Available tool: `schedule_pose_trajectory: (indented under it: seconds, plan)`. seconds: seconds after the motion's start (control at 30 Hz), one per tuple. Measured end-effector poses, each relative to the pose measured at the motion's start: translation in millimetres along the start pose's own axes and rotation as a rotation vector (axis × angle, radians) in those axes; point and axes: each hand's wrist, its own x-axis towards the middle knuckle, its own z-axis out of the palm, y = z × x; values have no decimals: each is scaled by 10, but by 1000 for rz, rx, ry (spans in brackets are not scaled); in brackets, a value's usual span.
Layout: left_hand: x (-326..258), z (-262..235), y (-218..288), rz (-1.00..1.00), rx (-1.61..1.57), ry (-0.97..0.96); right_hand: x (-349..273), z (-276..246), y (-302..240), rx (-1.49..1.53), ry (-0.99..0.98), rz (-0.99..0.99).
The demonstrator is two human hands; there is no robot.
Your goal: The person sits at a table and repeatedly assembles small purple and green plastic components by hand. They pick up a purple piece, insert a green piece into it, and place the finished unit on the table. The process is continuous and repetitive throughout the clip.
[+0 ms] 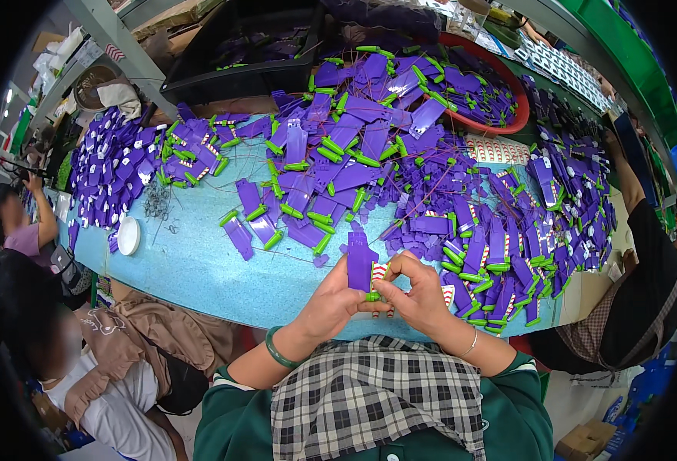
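Close to the table's near edge, my left hand point(321, 309) grips a flat purple plastic wing piece point(360, 260) with a green end, held upright. My right hand point(420, 301) has its thumb and index finger pinched at the right side of this piece, on a red-and-white striped sticker point(380, 272). Whether the sticker lies fully on the plastic is hidden by the fingers. Another striped sticker point(448, 295) shows beside my right hand. Beyond my hands lies a heap of purple wing pieces point(346, 165) with green ends, tangled with thin dark wires.
Striped, green-ended pieces point(499, 269) pile up at right. Purple pieces with white parts point(115, 169) heap at left, near a white bowl point(129, 236). Behind stand a black crate point(235, 86) and a red basin point(524, 115). A sticker sheet point(499, 150) lies right. People sit on both sides.
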Motion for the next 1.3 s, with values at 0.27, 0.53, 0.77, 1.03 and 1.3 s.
schedule_pose_trajectory:
  seconds: [0.27, 0.53, 0.77, 1.03, 1.3]
  plan:
    - [-16, 41, 8, 32, 309, -48, -12, -19, 70, -110, 79, -175]
    - [-51, 49, -77, 81, 387, -71, -43, -82, 37, -225, 93, -278]
    - [47, -51, -116, -79, -144, -210, 21, 56, -19, 99, -38, 20]
    - [103, -39, -204, -452, -298, -372, 20, -45, 33, 435, -245, 248]
    - [115, 31, 230, 1107, 1387, -22, 64, -138, 41, 760, -92, 294]
